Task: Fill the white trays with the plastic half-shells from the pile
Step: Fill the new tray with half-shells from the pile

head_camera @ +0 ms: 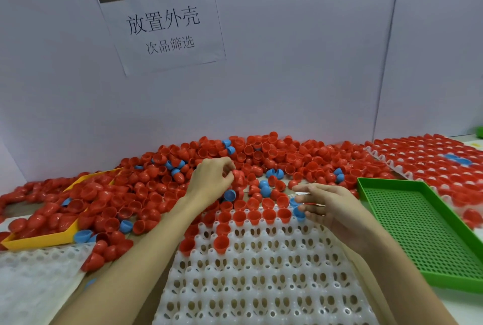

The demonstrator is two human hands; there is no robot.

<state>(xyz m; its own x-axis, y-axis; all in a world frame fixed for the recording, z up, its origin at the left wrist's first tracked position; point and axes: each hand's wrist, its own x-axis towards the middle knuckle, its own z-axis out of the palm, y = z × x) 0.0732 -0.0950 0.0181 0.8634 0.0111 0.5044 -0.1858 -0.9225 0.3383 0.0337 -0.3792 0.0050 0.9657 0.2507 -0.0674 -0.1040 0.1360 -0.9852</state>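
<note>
White perforated plastic tray (261,272), far row seated: left hand (211,178) pinches red plastic half-shell (238,174) beyond it for filling; right hand (329,207), fingers loosely curled, holds blue half-shells (298,212) at its far edge.

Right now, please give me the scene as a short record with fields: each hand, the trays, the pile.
left hand: in the pile, fingers pinching a red half-shell
right hand: at the far edge of the white tray, fingers holding a blue half-shell
white tray: in front, only its far rows hold red shells, most cells open
pile: mostly red, some blue, along the wall
green tray: at right, nothing in it
yellow tray: at left, heaped with red shells
second white tray: far right, filled
</note>
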